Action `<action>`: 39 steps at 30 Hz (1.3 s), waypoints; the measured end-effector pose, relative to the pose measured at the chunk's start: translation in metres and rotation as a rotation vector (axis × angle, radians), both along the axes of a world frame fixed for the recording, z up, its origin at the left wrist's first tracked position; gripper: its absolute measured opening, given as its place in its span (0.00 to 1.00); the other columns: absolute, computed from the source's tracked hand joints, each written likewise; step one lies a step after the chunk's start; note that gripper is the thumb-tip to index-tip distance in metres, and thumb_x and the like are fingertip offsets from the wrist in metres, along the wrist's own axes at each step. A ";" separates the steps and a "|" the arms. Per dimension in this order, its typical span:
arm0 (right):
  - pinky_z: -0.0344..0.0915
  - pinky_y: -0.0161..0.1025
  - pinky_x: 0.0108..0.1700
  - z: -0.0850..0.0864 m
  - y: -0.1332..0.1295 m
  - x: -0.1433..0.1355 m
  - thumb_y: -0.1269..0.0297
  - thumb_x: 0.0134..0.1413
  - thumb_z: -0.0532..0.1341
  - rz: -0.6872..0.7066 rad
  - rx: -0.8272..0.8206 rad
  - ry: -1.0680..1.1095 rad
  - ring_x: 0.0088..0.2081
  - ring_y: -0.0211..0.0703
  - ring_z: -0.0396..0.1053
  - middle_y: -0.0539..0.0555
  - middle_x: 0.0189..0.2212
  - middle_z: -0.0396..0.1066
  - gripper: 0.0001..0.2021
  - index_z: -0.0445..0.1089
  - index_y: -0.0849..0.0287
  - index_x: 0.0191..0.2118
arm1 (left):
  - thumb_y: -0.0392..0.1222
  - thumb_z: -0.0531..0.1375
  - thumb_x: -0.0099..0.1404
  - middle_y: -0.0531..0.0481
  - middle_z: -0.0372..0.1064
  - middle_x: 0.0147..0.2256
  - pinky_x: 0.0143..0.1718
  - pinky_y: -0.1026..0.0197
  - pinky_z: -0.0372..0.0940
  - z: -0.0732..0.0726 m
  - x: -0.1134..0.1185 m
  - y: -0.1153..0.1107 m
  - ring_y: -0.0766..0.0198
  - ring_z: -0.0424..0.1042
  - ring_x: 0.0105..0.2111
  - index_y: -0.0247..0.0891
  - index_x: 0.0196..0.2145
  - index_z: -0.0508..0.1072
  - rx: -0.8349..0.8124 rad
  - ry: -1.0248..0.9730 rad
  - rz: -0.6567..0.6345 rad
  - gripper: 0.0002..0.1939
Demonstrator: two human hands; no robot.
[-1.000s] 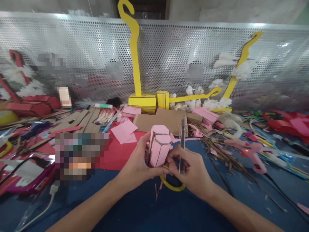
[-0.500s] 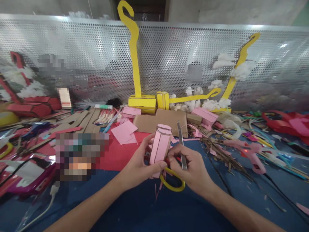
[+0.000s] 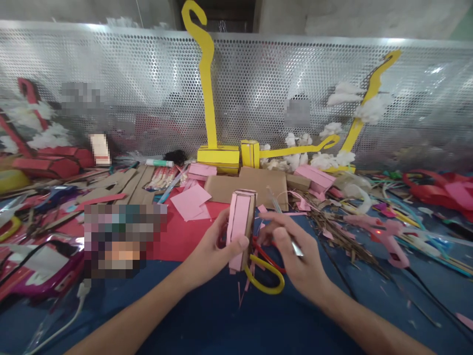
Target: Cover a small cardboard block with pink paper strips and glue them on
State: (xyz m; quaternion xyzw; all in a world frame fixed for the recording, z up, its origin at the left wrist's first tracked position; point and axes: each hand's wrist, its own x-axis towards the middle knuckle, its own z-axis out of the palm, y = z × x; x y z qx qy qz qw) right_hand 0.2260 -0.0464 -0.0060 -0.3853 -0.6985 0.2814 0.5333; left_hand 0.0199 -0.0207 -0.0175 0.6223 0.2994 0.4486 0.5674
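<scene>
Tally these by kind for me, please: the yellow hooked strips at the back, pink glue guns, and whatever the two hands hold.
Yellow hooked strips: 3 (upright strip, low slanting strip, leaning strip)
Pink glue gun: 1
Pink box in the left hand: 1
Slim metal tool in the right hand: 1
Total: 6

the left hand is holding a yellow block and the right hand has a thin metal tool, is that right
Not quite: the block in the left hand is pink, not yellow, with brown showing along one side, as the head view shows. The right hand does have a thin metal tool.
</scene>
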 end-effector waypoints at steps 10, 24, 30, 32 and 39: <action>0.71 0.42 0.30 0.022 0.028 0.035 0.41 0.72 0.41 0.045 -0.165 0.519 0.25 0.45 0.71 0.53 0.22 0.72 0.32 0.79 0.53 0.49 | 0.59 0.60 0.69 0.43 0.78 0.48 0.47 0.54 0.72 0.001 0.001 0.003 0.53 0.77 0.47 0.40 0.60 0.68 -0.297 -0.191 0.066 0.28; 0.74 0.39 0.36 0.010 0.025 0.025 0.60 0.70 0.60 0.232 -0.117 0.367 0.30 0.40 0.77 0.51 0.29 0.80 0.10 0.79 0.53 0.43 | 0.67 0.50 0.71 0.42 0.75 0.33 0.22 0.61 0.67 0.012 -0.001 -0.001 0.60 0.72 0.25 0.35 0.54 0.74 -0.325 -0.205 -0.170 0.34; 0.77 0.42 0.37 0.008 0.021 0.025 0.61 0.70 0.60 0.199 -0.068 0.293 0.31 0.44 0.79 0.52 0.31 0.81 0.09 0.78 0.54 0.42 | 0.65 0.49 0.72 0.44 0.73 0.27 0.22 0.59 0.70 0.012 -0.001 0.001 0.59 0.72 0.22 0.30 0.46 0.76 -0.351 -0.211 -0.122 0.33; 0.77 0.41 0.37 0.009 0.020 0.024 0.61 0.70 0.60 0.174 -0.050 0.265 0.31 0.44 0.79 0.52 0.32 0.81 0.08 0.78 0.54 0.42 | 0.65 0.50 0.71 0.43 0.74 0.27 0.22 0.59 0.70 0.012 -0.001 0.001 0.59 0.72 0.21 0.31 0.46 0.76 -0.353 -0.217 -0.123 0.33; 0.77 0.38 0.36 0.011 0.014 0.021 0.60 0.70 0.60 0.122 -0.025 0.175 0.31 0.42 0.80 0.52 0.31 0.82 0.09 0.78 0.54 0.41 | 0.66 0.49 0.71 0.45 0.72 0.24 0.20 0.62 0.68 0.015 0.001 -0.002 0.60 0.72 0.20 0.31 0.41 0.75 -0.340 -0.193 -0.098 0.33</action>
